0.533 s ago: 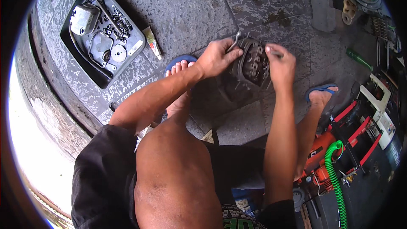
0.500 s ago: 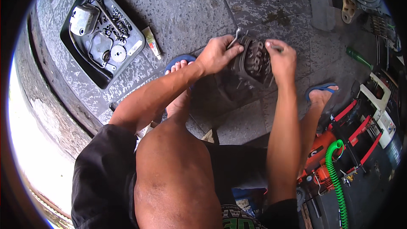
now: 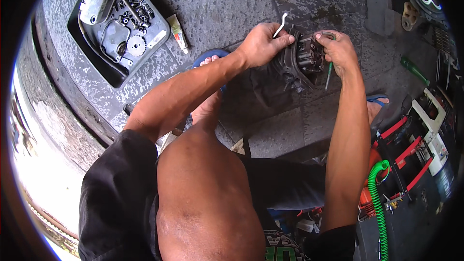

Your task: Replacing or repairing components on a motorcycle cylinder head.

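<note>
A dark, grimy engine cylinder head (image 3: 307,57) sits between my two hands, in front of my feet. At its left edge my left hand (image 3: 261,46) is closed, its thumb pressed near the casting. Out of that fist pokes the shiny bent end of a metal tool (image 3: 282,24); the rest of it is hidden. My right hand (image 3: 342,52), closed at the part's right side, pinches a thin greenish rod (image 3: 329,76) that points down past the fingers. Whether the cylinder head is held up or rests on something, I cannot tell.
A grey tray (image 3: 159,25) at the far left holds a metal cover, a toothed gear and several small parts. Beside it lies a tube (image 3: 178,34). On the right are a green bottle (image 3: 414,70), red metal frames (image 3: 408,150) and a coiled green hose (image 3: 379,208).
The whole view has shifted. My right hand has moved slightly right, and the thin rod in it now shows clearly. The cylinder head looks turned a little; my left hand stays against it.
</note>
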The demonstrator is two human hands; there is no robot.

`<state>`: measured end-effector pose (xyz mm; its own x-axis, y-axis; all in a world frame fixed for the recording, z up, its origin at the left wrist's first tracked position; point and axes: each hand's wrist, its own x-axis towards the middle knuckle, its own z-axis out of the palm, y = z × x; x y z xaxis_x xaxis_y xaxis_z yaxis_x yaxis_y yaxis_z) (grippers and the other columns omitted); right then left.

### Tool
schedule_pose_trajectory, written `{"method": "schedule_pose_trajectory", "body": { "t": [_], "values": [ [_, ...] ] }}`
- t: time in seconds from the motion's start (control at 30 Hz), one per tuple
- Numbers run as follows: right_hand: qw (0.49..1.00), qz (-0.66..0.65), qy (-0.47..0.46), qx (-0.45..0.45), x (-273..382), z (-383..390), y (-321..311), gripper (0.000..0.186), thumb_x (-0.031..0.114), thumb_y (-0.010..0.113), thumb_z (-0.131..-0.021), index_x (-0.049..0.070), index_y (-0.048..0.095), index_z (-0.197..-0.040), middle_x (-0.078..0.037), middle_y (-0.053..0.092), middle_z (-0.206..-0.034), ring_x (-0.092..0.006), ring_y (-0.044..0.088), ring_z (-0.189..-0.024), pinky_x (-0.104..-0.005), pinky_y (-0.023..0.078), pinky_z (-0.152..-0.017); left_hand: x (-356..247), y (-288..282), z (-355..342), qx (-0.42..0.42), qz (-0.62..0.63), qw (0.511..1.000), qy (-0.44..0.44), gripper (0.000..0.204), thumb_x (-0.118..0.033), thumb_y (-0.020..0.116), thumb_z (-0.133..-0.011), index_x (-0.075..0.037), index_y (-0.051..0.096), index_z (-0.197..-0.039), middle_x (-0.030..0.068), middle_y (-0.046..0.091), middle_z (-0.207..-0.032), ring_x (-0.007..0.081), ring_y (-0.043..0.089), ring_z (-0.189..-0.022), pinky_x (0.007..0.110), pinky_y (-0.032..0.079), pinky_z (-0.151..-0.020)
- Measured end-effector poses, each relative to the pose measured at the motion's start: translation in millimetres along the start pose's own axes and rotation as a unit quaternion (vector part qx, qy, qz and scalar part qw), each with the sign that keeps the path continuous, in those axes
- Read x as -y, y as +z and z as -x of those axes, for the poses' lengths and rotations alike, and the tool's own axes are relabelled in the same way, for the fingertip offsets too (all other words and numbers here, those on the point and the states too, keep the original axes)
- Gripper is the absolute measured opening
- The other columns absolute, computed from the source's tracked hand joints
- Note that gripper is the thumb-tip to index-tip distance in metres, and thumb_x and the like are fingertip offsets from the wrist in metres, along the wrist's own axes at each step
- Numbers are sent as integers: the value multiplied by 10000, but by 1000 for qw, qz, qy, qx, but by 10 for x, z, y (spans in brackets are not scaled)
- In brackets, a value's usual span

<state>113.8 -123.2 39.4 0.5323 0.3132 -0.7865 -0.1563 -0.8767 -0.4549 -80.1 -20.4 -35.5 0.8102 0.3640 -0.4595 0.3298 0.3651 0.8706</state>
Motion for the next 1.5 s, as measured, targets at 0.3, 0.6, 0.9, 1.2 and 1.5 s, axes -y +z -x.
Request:
{"method": "schedule_pose_trajectory", "body": {
  "t": [0.3, 0.6, 0.9, 1.2, 1.5],
  "values": [
    [996, -79, -13, 34, -280, -198, -346, 213, 157, 701, -946, -12, 682, -1074, 25, 602, -740, -33, 457, -551, -210, 335, -462, -374, 297, -114, 27, -62, 996, 51, 290, -274, 726, -943, 11, 679, -915, 53, 635, -722, 95, 567, -703, 319, 488, -649],
    [988, -128, -11, 84, -298, -237, -392, 209, 148, 694, -950, -9, 680, -1088, 19, 625, -769, -32, 476, -552, -203, 335, -459, -437, 346, -152, 28, -92, 993, 65, 293, -285, 722, -941, 8, 699, -941, 95, 681, -754, 118, 611, -711, 337, 510, -664],
    [980, -177, -45, -84, -474, 508, -541, 215, 84, 692, -925, -29, 673, -1106, 30, 560, -793, -19, 411, -574, -193, 306, -478, -395, 347, -148, 19, -88, 994, 64, 307, -287, 720, -945, 18, 689, -923, 67, 667, -736, 107, 601, -704, 329, 501, -650],
    [980, -159, -65, -97, -787, 943, -361, 220, 58, 733, -903, 29, 699, -1119, 55, 568, -738, -7, 383, -546, -189, 288, -471, -445, 352, -128, 17, -78, 995, 64, 308, -280, 717, -947, 10, 658, -863, 14, 591, -674, 78, 524, -655, 311, 454, -588],
    [977, -173, -85, -87, -730, 924, -277, 190, 60, 735, -902, 34, 702, -1087, 60, 592, -753, 1, 385, -553, -192, 277, -471, -512, 319, -98, 27, -75, 997, 25, 297, -272, 726, -936, 16, 671, -891, 78, 641, -730, 119, 592, -711, 337, 488, -651]
  ]
}}
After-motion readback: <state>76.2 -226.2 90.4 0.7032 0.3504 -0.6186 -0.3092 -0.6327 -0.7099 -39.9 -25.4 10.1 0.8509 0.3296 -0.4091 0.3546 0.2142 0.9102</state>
